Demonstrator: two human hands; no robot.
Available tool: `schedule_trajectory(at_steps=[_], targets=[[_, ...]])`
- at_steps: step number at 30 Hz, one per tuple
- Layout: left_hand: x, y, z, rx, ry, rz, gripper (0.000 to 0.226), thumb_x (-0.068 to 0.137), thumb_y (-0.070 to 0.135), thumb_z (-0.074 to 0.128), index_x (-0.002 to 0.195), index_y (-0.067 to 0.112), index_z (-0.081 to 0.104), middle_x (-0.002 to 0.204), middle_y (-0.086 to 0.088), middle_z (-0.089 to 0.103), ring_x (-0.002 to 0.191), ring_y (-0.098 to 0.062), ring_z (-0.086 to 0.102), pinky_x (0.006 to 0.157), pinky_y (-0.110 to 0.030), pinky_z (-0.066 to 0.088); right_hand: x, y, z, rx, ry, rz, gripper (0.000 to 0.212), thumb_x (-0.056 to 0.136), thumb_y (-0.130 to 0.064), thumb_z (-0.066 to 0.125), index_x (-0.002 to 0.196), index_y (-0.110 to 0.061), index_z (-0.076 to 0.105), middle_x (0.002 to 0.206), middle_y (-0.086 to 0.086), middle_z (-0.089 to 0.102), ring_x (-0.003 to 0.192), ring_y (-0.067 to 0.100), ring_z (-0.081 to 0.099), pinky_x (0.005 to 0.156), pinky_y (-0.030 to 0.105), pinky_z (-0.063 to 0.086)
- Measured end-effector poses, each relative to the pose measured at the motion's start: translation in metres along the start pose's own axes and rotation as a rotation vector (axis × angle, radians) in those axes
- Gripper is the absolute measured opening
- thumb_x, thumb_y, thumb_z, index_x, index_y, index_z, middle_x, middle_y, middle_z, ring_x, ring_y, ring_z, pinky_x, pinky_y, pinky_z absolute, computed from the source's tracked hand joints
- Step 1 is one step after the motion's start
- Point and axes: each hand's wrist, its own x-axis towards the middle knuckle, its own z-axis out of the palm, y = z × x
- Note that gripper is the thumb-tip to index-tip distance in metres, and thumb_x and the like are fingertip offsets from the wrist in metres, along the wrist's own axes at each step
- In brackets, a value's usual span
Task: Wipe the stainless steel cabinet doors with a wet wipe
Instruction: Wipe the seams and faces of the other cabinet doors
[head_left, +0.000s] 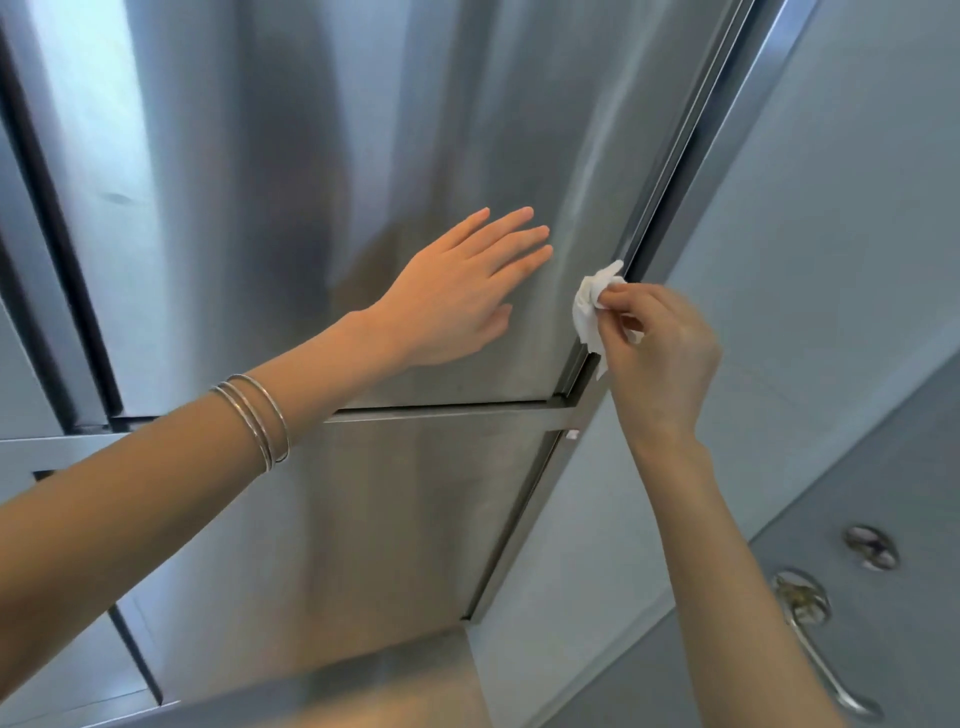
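Observation:
The upper stainless steel cabinet door (322, 156) fills most of the view, with a lower door (405, 509) beneath a horizontal seam. My left hand (462, 291) lies flat on the upper door, fingers straight and spread, silver bangles on its wrist. My right hand (660, 358) pinches a crumpled white wet wipe (592, 301) and holds it against the upper door's right edge, near the bottom right corner.
A dark vertical gap (57, 218) separates this door from another steel door at the left. Right of the cabinet stands a pale wall (831, 234). A grey door with a metal lever handle (815, 644) and a round lock (871, 546) is at the lower right.

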Motion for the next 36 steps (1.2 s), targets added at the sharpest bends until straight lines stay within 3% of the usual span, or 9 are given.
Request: schedule_trajectory(at_steps=[13, 18, 23, 28, 33, 36], targets=[[0.081, -0.059, 0.039, 0.082, 0.168, 0.07, 0.057, 0.086, 0.014, 0.056, 0.141, 0.002, 0.044, 0.149, -0.013, 0.041, 0.143, -0.031, 0.028, 0.119, -0.047, 0.018, 0.083, 0.041, 0.061, -0.067, 0.088, -0.123, 0.007, 0.08, -0.001, 0.067, 0.08, -0.006, 0.073, 0.085, 0.005, 0.072, 0.076, 0.027, 0.065, 0.062, 0.039, 0.053], [0.109, -0.065, 0.042, 0.17, 0.248, 0.076, 0.054, 0.086, 0.017, 0.043, 0.138, 0.002, 0.048, 0.147, -0.011, 0.045, 0.142, -0.03, 0.03, 0.117, -0.05, 0.017, 0.112, 0.057, 0.073, -0.085, 0.169, -0.136, 0.009, 0.08, 0.001, 0.067, 0.08, -0.005, 0.073, 0.084, 0.006, 0.071, 0.077, 0.027, 0.065, 0.063, 0.039, 0.052], [0.144, -0.067, 0.05, 0.218, 0.36, 0.008, 0.054, 0.086, 0.019, 0.042, 0.136, 0.003, 0.051, 0.145, -0.011, 0.047, 0.14, -0.031, 0.033, 0.116, -0.051, 0.021, 0.15, 0.074, 0.074, -0.04, 0.225, -0.143, 0.011, 0.078, 0.001, 0.068, 0.081, -0.008, 0.072, 0.087, 0.003, 0.071, 0.079, 0.026, 0.065, 0.065, 0.032, 0.049], [0.182, -0.064, 0.052, 0.254, 0.404, -0.083, 0.057, 0.089, 0.025, 0.029, 0.136, 0.003, 0.051, 0.143, -0.011, 0.049, 0.141, -0.029, 0.033, 0.117, -0.049, 0.018, 0.2, 0.101, 0.068, 0.036, 0.27, -0.147, 0.012, 0.079, -0.001, 0.066, 0.082, -0.011, 0.072, 0.086, 0.0, 0.07, 0.078, 0.025, 0.065, 0.065, 0.034, 0.05], [0.229, -0.066, 0.047, 0.302, 0.508, -0.148, 0.053, 0.085, 0.021, 0.047, 0.134, 0.002, 0.053, 0.141, -0.013, 0.051, 0.139, -0.03, 0.037, 0.116, -0.05, 0.023, 0.245, 0.127, 0.064, 0.134, 0.285, -0.191, 0.013, 0.08, 0.0, 0.065, 0.081, -0.012, 0.071, 0.083, -0.001, 0.069, 0.077, 0.021, 0.064, 0.067, 0.029, 0.049], [0.266, -0.075, 0.027, 0.313, 0.59, -0.202, 0.054, 0.085, 0.022, 0.04, 0.133, 0.001, 0.054, 0.14, -0.014, 0.052, 0.138, -0.031, 0.037, 0.116, -0.05, 0.023, 0.282, 0.137, 0.056, 0.163, 0.327, -0.208, 0.011, 0.081, -0.001, 0.066, 0.082, -0.011, 0.071, 0.082, -0.002, 0.068, 0.078, 0.02, 0.065, 0.069, 0.022, 0.047]])
